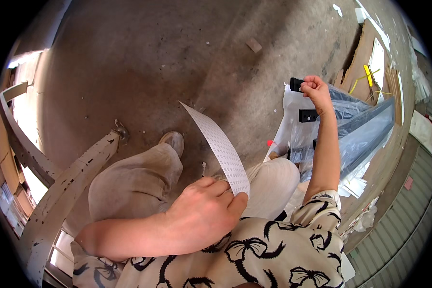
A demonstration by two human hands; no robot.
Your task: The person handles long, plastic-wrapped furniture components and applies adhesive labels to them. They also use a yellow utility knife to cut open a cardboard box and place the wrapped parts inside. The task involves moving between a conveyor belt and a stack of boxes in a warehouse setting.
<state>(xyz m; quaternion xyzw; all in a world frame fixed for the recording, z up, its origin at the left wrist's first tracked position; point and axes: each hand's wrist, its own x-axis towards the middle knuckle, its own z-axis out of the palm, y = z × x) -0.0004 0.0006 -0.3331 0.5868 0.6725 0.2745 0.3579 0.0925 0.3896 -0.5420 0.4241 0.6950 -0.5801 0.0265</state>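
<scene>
A curved white sheet (pixel 221 144) printed with rows of small marks, like a sheet of labels, is pinched at its lower end between the thumb and fingers of my left hand (pixel 209 211). My right hand (pixel 316 93) reaches out to the right, its fingertips closed together at a black end block (pixel 296 85) of a plastic-wrapped bar. Whether a small piece sits between those fingertips cannot be made out. Just below, a second black end block (pixel 307 115) bears a small pale spot. Clear plastic wrap (pixel 364 139) covers the long dark bars behind my right forearm.
A yellow-handled cutting tool (pixel 368 76) lies on cardboard (pixel 357 62) at the far right. To the left stands a chipped, cream-painted metal frame (pixel 72 185). A brown scrap (pixel 254 45) lies on the concrete floor (pixel 144 62). Grey corrugated metal (pixel 403 192) runs along the right.
</scene>
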